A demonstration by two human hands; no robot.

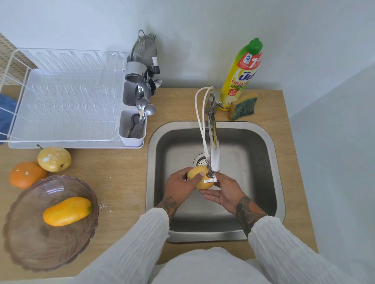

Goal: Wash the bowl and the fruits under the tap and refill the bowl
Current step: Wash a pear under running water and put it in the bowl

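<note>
Over the steel sink (267, 142), both hands work a yellow fruit (198, 177) just under the tap (214, 153) spout. The left hand (180, 185) curls its fingers and thumb around the fruit from the nine o'clock side; the right hand (223, 192) lies beneath it at five o'clock, palm up with fingers straight, cradling rather than gripping. Whether water is running cannot be told.

The tinted glass bowl (31, 243) sits on the wooden counter (123, 175) at nine o'clock from the sink, well apart from the hands, with a mango (66, 211) lying inside. At the bowl's twelve o'clock, out on the counter, an orange (25, 174) and a pale yellow apple (54, 158) touch one another — both carry white specks.

Behind them stands a white dish rack (56, 101), its cutlery holder (135, 114) filled with spoons. At the sink's one o'clock — a yellow detergent bottle (241, 74) with a green cap, a sponge (244, 106) leaning beside it.
</note>
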